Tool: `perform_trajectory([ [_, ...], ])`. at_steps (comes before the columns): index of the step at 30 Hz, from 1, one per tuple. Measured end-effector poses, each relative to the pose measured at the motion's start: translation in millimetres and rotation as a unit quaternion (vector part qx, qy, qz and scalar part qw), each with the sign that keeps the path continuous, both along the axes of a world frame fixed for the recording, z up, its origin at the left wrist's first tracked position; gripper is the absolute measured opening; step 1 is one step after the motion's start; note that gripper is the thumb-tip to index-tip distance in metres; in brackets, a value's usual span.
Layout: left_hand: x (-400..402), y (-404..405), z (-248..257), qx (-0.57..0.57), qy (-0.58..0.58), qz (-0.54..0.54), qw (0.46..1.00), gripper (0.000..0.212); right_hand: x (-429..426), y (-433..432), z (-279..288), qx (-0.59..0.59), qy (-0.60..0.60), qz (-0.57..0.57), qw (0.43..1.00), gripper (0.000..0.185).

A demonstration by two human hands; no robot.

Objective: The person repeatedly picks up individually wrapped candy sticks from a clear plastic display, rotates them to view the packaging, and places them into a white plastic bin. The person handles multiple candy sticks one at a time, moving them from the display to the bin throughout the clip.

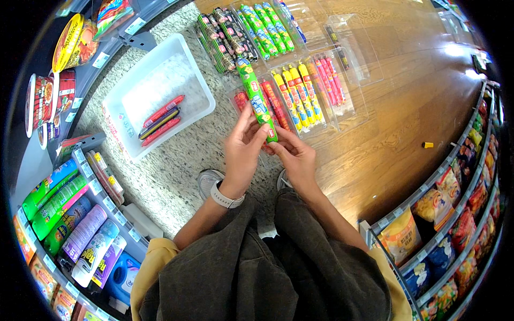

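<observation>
Both hands hold one green-wrapped sausage stick (256,96). My left hand (247,136) grips its lower half, a pale watch on that wrist; my right hand (292,150) pinches its lower end. Beneath and beyond lie clear plastic trays of wrapped sausages: black ones (227,36), green ones (267,30), red ones (277,105), yellow ones (299,96) and pink ones (330,80). One dark stick (337,46) lies at a clear tray farther right. On the left, a white plastic bin (160,80) holds a few red and dark sticks (161,120).
Shelves with instant noodle tubs (74,44) and spray cans (86,236) curve along the left. Snack bags (401,236) fill shelves on the right. A small yellow object (427,145) lies on the wooden floor. The person's shoes (209,182) are just below the hands.
</observation>
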State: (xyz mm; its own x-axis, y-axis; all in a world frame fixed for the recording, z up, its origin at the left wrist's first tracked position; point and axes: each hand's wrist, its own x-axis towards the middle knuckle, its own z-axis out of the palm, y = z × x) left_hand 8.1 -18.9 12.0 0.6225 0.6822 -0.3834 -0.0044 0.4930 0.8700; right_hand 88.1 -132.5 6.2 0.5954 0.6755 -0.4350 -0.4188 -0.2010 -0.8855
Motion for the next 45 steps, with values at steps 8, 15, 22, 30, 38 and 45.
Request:
perform_trajectory([
  [8,9.0,-6.9,1.6,-0.027,-0.010,-0.007,1.000,0.069,2.6,2.2,-2.2,-0.002,0.011,-0.028,1.000,0.040],
  [15,17.0,-7.2,-2.8,-0.032,-0.002,-0.026,0.999,0.070,8.8,4.8,-0.3,-0.009,0.022,-0.042,0.999,0.041],
  [22,33.4,-7.7,-10.3,-0.035,-0.029,-0.035,0.998,0.068,20.7,6.8,-3.0,-0.027,0.001,-0.062,0.998,0.039],
  [30,54.9,-6.8,-23.1,-0.040,-0.053,-0.028,0.997,0.064,40.8,12.6,-13.3,-0.051,-0.036,-0.070,0.996,0.037],
  [38,78.5,8.8,-27.5,-0.012,-0.053,-0.060,0.997,0.063,77.9,31.1,-20.7,-0.035,-0.075,-0.065,0.994,0.031],
  [45,97.4,12.0,-45.8,0.019,-0.024,-0.087,0.996,0.066,117.9,52.6,-21.7,-0.068,-0.092,-0.027,0.993,0.031],
])
